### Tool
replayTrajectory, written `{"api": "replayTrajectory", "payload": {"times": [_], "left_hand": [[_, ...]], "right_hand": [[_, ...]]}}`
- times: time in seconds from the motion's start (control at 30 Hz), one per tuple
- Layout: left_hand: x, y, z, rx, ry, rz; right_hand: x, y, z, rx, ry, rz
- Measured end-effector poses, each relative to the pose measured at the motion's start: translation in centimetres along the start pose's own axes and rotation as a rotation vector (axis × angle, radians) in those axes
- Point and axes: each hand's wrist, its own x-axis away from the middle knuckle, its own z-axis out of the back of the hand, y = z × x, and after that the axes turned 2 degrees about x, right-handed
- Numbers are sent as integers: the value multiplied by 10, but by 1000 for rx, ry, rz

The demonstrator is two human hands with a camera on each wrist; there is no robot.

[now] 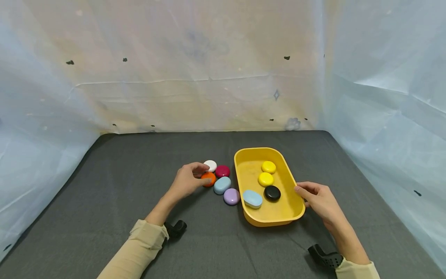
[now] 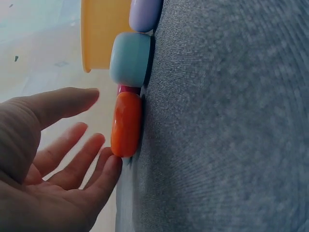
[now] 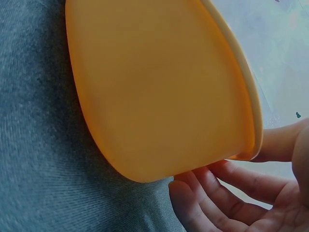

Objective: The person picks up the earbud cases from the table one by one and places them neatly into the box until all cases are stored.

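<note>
One orange piece (image 2: 126, 125), laid on grey cloth (image 1: 104, 186) left of a yellow tray (image 1: 251, 166); loosely spread about it by the left hand (image 1: 186, 180), thumb held apart, one fingertip set at its edge. Between orange piece and tray were placed a dark red piece (image 1: 222, 171), a light blue piece (image 1: 222, 185) and a lilac piece (image 1: 231, 197); behind, a white piece (image 1: 211, 165), partly covered by a finger. The tray's right side was gripped by the right hand (image 1: 320, 201), thumb at the rim, fingers beneath. Held in the tray: two yellow pieces (image 1: 266, 179), a black piece (image 1: 272, 193), a blue oblong (image 1: 252, 199). The tray was cut off in both wrist views, its contents hidden there; the dark red piece was mostly concealed in the left.
</note>
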Motion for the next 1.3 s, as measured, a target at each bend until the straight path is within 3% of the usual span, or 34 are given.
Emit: {"api": "replayTrajectory", "payload": {"times": [0.6, 1.3], "left_hand": [[0, -1, -3, -64, -72, 114], [1, -1, -7, -85, -45, 114]], "right_hand": [[0, 1, 0, -6, -8, 11], [-1, 2, 0, -2, -8, 9]]}}
